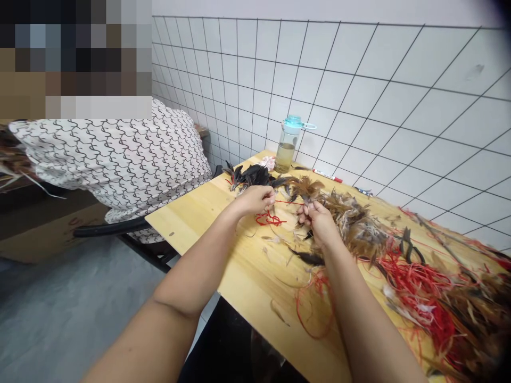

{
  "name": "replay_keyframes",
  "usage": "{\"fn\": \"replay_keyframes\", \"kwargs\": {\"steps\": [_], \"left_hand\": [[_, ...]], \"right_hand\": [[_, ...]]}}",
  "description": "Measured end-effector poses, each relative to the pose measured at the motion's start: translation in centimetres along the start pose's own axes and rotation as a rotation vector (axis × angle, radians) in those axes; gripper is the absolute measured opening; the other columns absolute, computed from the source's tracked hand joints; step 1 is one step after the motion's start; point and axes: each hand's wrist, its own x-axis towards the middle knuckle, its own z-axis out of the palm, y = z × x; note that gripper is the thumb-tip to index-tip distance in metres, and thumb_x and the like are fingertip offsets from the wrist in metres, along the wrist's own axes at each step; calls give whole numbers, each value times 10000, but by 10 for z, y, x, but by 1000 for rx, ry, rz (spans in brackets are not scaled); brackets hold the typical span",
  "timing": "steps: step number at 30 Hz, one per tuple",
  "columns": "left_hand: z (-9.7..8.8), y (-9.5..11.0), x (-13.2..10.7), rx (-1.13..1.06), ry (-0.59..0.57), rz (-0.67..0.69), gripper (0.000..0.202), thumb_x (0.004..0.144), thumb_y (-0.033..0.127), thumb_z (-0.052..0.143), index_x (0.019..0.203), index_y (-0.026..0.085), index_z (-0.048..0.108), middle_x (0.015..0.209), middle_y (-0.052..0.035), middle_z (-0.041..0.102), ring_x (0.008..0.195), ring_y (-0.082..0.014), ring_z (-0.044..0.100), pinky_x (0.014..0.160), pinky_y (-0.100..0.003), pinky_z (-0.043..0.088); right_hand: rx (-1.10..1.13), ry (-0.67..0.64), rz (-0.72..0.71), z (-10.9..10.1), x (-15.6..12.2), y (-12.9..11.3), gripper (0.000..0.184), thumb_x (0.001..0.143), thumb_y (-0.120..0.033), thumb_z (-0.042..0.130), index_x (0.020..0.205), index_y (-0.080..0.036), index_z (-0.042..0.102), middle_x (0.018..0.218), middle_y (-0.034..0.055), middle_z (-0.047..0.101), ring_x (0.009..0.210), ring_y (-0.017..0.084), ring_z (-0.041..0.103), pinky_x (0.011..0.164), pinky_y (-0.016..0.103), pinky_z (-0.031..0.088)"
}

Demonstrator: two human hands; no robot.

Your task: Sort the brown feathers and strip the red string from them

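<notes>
My left hand (255,200) is closed over the wooden table (199,223), pinching a red string (288,202) that runs taut to the right. A loose tangle of the same string hangs below its fingers. My right hand (317,217) is closed on the base of a small brown feather bunch (306,187), where the string meets it. The exact wrap of string at the quills is too small to make out. Just beyond my left hand lies a pile of black feathers (255,174). A heap of brown feathers (351,213) lies right of my right hand.
A bottle with a turquoise lid (293,122) stands near the tiled wall, with a red-capped marker (327,175) beside it. Black-handled scissors (411,247) and tangled red strings (415,287) lie at the right. A person in a patterned top (131,154) sits at the left.
</notes>
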Motion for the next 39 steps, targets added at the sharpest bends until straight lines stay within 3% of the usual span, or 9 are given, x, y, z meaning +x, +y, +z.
{"fn": "replay_keyframes", "kwargs": {"steps": [6, 10, 12, 15, 19, 25, 30, 34, 39], "left_hand": [[3, 11, -4, -216, -103, 130, 118, 808, 255, 515, 791, 156, 577, 697, 24, 561, 633, -93, 478, 602, -202, 364], [8, 27, -8, -191, -149, 194, 128, 822, 265, 528, 810, 155, 590, 688, 25, 576, 638, -94, 496, 613, -204, 376], [11, 36, -11, -163, -154, 247, 122, 835, 250, 520, 824, 156, 597, 689, 22, 593, 633, -96, 508, 620, -207, 384], [17, 48, -15, -72, -108, 368, 132, 855, 202, 491, 812, 153, 606, 744, -5, 625, 688, -112, 536, 678, -224, 404], [29, 51, -13, 55, 35, 557, 163, 882, 164, 458, 801, 150, 599, 814, -53, 623, 808, -153, 549, 779, -263, 419], [26, 34, -3, 91, 215, 574, 170, 889, 149, 433, 822, 149, 589, 850, -75, 620, 859, -177, 536, 818, -297, 428], [14, 22, 2, -64, 250, 421, 146, 873, 229, 492, 819, 153, 604, 858, -58, 638, 839, -159, 566, 805, -283, 442], [19, 21, 4, -238, 180, 336, 186, 867, 304, 518, 848, 158, 632, 900, -67, 676, 844, -174, 609, 788, -297, 476], [40, 34, 0, -216, 191, 361, 158, 861, 232, 509, 823, 162, 645, 867, -48, 686, 886, -170, 619, 842, -294, 466]], "right_hand": [[-215, 181, -17, -5, 5, 6, 242, 818, -414, 482, 685, -213, 505, 645, -16, 552, 464, 96, 434, 491, 244, 300], [-801, 289, -159, -5, -3, 4, 235, 875, -257, 408, 688, -205, 539, 774, 43, 597, 590, 138, 489, 537, 268, 282], [-1105, 320, -206, -2, -11, 0, 212, 869, -198, 416, 792, -210, 613, 901, 63, 622, 642, 144, 512, 541, 276, 260], [-1403, 269, -226, 4, -20, -4, 263, 890, -178, 399, 961, -220, 649, 988, 76, 627, 649, 135, 546, 532, 274, 254], [-1562, 109, -294, 8, -21, 0, 271, 932, -243, 387, 978, -202, 651, 934, 94, 647, 696, 166, 602, 553, 275, 291], [-1519, -251, -413, 10, -19, -3, 251, 854, -133, 430, 953, -203, 650, 972, 89, 689, 753, 182, 610, 591, 274, 299], [-1126, -426, -540, 8, -24, -32, 191, 807, -124, 412, 672, -202, 522, 761, 40, 601, 733, 166, 529, 656, 259, 348], [-787, -330, -621, 2, -26, -46, 236, 857, -222, 383, 622, -219, 408, 675, 21, 496, 679, 164, 476, 667, 274, 357], [-596, 7, -485, -3, -19, -34, 230, 872, -280, 387, 647, -232, 398, 661, 9, 475, 694, 175, 466, 647, 279, 347]]}}
